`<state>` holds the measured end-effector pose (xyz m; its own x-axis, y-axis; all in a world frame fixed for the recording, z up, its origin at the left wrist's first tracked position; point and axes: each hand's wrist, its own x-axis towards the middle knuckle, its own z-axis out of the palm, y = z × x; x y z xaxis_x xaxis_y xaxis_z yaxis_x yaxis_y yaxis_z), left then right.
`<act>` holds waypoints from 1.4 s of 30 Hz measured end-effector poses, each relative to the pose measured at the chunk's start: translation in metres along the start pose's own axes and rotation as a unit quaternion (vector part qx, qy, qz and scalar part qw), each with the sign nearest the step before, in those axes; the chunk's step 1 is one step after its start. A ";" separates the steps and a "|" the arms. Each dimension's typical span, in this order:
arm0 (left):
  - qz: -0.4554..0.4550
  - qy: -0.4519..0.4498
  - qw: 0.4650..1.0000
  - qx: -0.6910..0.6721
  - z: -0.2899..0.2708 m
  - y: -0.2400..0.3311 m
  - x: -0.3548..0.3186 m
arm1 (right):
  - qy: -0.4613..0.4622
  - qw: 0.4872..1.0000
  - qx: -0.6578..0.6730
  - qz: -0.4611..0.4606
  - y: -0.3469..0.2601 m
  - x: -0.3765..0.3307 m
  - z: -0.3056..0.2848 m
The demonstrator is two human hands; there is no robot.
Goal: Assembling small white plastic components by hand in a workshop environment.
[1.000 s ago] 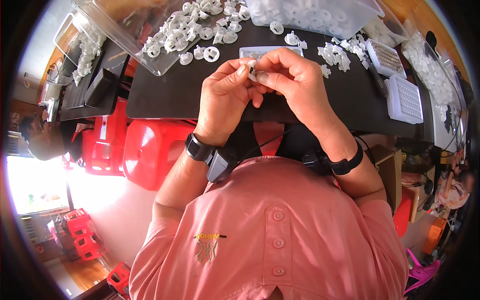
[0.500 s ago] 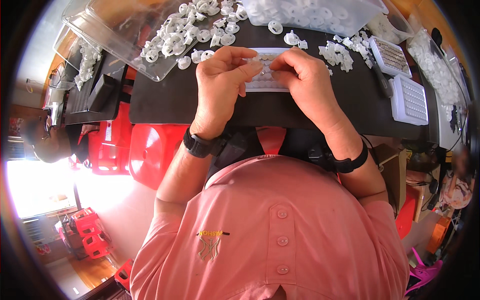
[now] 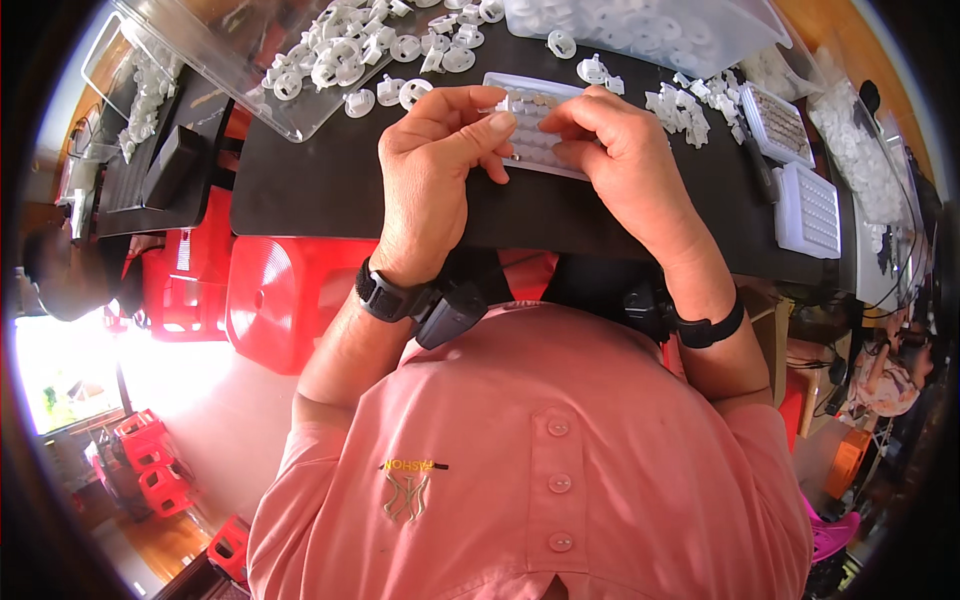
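A white tray with rows of round pockets (image 3: 545, 160) lies on the black table in front of me, partly covered by both hands. My left hand (image 3: 432, 170) is over its left end, thumb and forefinger closed on a small white plastic part (image 3: 502, 104) that is mostly hidden. My right hand (image 3: 632, 160) reaches over the tray's right side. Its thumb and fingers are pinched together, and whatever they hold is too small to make out. A small shiny bit (image 3: 516, 157) shows at the tray's near edge, beside my left fingers.
Loose white round plastic parts (image 3: 335, 50) are heaped at the back left, by a clear lid (image 3: 225, 75). A translucent bin (image 3: 650, 35) of similar parts stands behind the tray. Smaller white pieces (image 3: 682, 115), two more trays (image 3: 808, 212) and a dark-handled tool (image 3: 762, 170) lie right.
The view has shifted and turned a little, so the tray now appears slanted. My left hand has drawn slightly away from the right one, uncovering more of the tray.
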<state>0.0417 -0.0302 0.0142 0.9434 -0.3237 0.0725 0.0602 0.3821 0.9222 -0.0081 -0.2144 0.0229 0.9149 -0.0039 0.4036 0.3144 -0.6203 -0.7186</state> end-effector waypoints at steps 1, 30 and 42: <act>-0.003 0.002 1.000 0.000 0.000 0.000 -0.002 | -0.016 1.000 -0.006 0.006 -0.001 0.000 0.000; 0.013 -0.006 0.992 -0.128 -0.011 0.001 -0.023 | 0.049 0.968 0.221 0.106 -0.026 -0.017 0.007; -0.045 -0.133 0.968 -0.210 -0.015 -0.005 -0.025 | 0.080 0.935 0.333 0.094 -0.037 -0.018 0.004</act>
<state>0.0224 -0.0113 0.0018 0.8145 -0.5618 0.1449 0.3181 0.6413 0.6983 -0.0357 -0.1880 0.0401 0.9368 -0.2143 0.2764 0.2890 0.0292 -0.9569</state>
